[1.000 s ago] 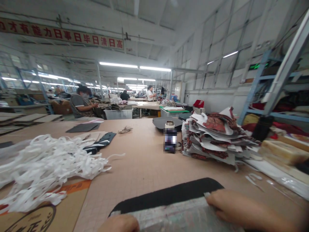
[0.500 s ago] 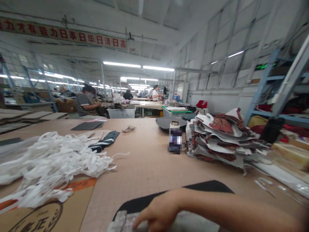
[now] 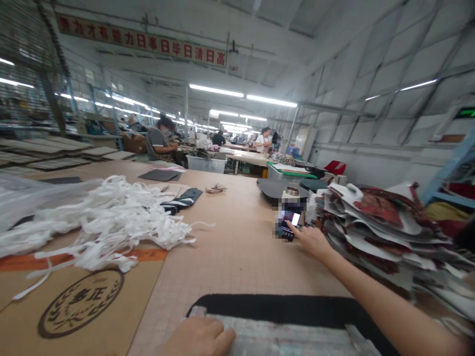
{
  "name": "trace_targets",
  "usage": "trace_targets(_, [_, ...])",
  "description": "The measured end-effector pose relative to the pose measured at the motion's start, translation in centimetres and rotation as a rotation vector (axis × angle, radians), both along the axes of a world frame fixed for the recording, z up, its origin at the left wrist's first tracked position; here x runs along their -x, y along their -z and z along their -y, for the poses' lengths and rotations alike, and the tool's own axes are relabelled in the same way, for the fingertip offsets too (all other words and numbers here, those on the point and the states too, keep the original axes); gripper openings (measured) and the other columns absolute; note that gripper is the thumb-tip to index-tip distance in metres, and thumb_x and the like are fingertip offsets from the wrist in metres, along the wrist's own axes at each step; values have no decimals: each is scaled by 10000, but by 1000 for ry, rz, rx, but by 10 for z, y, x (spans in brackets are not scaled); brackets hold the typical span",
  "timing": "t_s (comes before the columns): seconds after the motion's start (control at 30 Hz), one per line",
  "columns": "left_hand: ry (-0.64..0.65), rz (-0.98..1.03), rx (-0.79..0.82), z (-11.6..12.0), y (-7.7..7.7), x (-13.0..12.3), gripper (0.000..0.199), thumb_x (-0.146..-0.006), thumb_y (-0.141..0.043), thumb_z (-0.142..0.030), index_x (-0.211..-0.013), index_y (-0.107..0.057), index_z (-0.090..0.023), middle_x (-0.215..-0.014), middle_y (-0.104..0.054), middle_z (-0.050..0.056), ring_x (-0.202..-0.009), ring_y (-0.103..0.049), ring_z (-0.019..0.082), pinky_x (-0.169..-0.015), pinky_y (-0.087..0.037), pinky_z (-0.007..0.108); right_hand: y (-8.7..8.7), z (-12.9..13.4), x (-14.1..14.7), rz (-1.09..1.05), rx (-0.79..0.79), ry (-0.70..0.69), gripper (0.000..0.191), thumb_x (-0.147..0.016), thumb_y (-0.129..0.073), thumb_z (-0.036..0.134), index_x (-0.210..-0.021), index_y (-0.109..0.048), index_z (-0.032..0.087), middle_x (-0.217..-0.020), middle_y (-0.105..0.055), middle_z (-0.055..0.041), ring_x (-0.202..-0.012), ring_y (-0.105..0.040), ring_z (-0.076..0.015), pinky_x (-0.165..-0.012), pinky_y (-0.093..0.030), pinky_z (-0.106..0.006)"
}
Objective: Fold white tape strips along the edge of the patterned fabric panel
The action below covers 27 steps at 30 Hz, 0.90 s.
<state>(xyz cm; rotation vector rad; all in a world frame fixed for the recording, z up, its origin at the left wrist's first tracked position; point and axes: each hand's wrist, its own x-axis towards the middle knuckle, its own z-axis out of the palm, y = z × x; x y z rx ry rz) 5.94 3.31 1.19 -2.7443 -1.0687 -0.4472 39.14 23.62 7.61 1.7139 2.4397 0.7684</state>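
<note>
My right hand (image 3: 309, 240) reaches out over the table, its index finger extended against the screen of a phone (image 3: 289, 222) that stands upright before a bottle (image 3: 291, 193). Near the bottom edge, my left hand (image 3: 202, 336) rests on the left end of a pale, translucent template (image 3: 282, 336), its fingers bent over the edge; whether they grip it is unclear. Under the template lies a black sheet (image 3: 274, 302) with rounded corners.
White strips (image 3: 111, 212) are heaped at the left beside a printed cardboard piece (image 3: 111, 316). A tall stack of fabric pieces (image 3: 378, 207) stands at the right. Dark panels (image 3: 159, 174) lie farther back. A seated person (image 3: 159, 143) is beyond the table (image 3: 222, 232).
My right hand has moved from the template up and forward to the phone. My left hand has come into view on the template. The view has turned left.
</note>
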Motion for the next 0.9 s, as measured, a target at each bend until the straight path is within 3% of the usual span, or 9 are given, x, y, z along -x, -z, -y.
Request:
trace_targets(0.1, [-41, -33, 166, 8, -26, 1, 132, -755, -636, -186, -803, -515, -207, -697, -619, -30, -562, -575, 158, -457, -341, 235, -11, -6, 3, -7, -132, 10, 546, -820, -273, 39, -1361, -320, 89, -784, -593, -170, -697, -582, -273, -603, -404, -361])
trace_targets(0.17, [-64, -27, 235, 10, -47, 1, 172, -728, -681, -183, -841, -554, -210, -742, -630, -38, -628, -593, 153, -515, -387, 212, -16, -10, 22, -56, -165, -9, 539, -826, -250, 48, -1364, -286, 45, -780, -593, -185, -668, -578, -284, -572, -402, -368])
trace_targets(0.23, [-81, 12, 249, 5, -61, 3, 215, -734, -687, -185, -919, -581, -217, -798, -638, -34, -699, -602, 153, -580, -418, 204, -18, -9, 58, -166, -91, -106, 512, -837, -251, 66, -1344, -316, 41, -836, -600, -205, -710, -582, -281, -601, -412, -370])
trace_targets(0.3, [-121, 74, 240, -6, -65, 10, 229, -755, -672, -199, -970, -594, -220, -824, -641, -26, -739, -602, 155, -625, -436, 207, -15, -2, 106, -264, 50, -267, 447, -839, -297, 84, -1264, -435, 67, -908, -606, -193, -796, -585, -259, -681, -417, -351])
trace_targets(0.4, [-289, 185, 148, -33, -57, 31, 173, -771, -636, -178, -935, -619, -230, -827, -637, -28, -794, -590, 149, -721, -447, 221, -3, 13, 191, -297, 160, -448, 293, -857, -379, 146, -1058, -591, 175, -914, -625, -93, -848, -582, -196, -741, -404, -272])
trace_targets(0.5, [-548, 278, -56, -64, -46, 71, 307, -779, -531, -95, -1055, -576, -219, -1026, -599, 21, -991, -532, 174, -884, -406, 280, 12, 30, 269, -377, 209, -567, 203, -864, -437, 211, -1002, -587, 211, -972, -615, -43, -923, -560, -159, -792, -386, -225])
trace_targets(0.63, [-809, 316, -183, -92, -36, 137, 535, -745, -379, -13, -1272, -385, -101, -1234, -479, 130, -1154, -421, 220, -981, -330, 365, 27, 46, 342, -520, 172, -546, 271, -869, -454, 273, -1113, -480, 158, -1078, -553, -108, -1012, -515, -211, -822, -382, -288])
trace_targets(0.77, [-888, 233, -169, -101, -22, 179, 648, -695, -387, -14, -1326, -324, -149, -1311, -440, 96, -1207, -378, 215, -1040, -233, 421, 33, 47, 364, -556, 199, -497, 154, -859, -453, 229, -966, -529, 147, -1014, -575, -121, -946, -548, -232, -770, -387, -312])
trace_targets(0.9, [-950, 159, -102, -104, -6, 195, 602, -706, -463, -77, -1294, -392, -188, -1328, -432, 108, -1232, -354, 261, -1034, -177, 518, 32, 30, 323, -562, 248, -414, 155, -854, -402, 145, -910, -547, 143, -873, -634, -99, -800, -593, -195, -667, -382, -269])
